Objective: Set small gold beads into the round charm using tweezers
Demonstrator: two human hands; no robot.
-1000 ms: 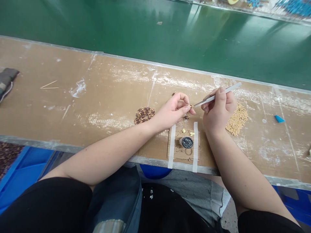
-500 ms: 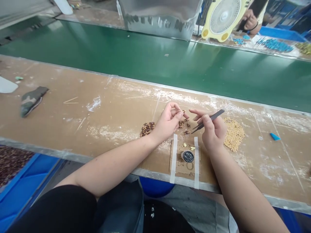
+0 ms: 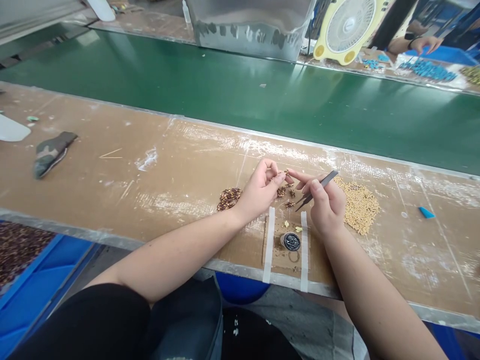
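Note:
My left hand [image 3: 264,186] pinches a small brown-and-gold piece [image 3: 286,173] between thumb and fingers. Grey tweezers [image 3: 318,189] are held in my right hand [image 3: 328,205], with their tips pointing down and left; its stretched index finger reaches the small piece. Several similar pieces [image 3: 281,192] lie just below the hands. A pile of dark red and gold pieces [image 3: 228,199] is left of my left wrist, and a pile of yellow beads [image 3: 360,207] is right of my right hand. Nearer me, a small cup of dark material [image 3: 291,242] stands between two tape strips.
Beyond the brown table [image 3: 157,200] runs a green belt [image 3: 225,90]. Across it are a clear bin [image 3: 251,30], a yellow fan [image 3: 347,30] and another person's hand [image 3: 425,45] above blue pieces. A camouflage-patterned item [image 3: 54,154] lies at left, a blue piece [image 3: 426,212] at right.
My right hand has shifted slightly left, its index finger now at the piece in my left hand. The tweezers moved with it. The other person's hand has moved right, over the blue pieces.

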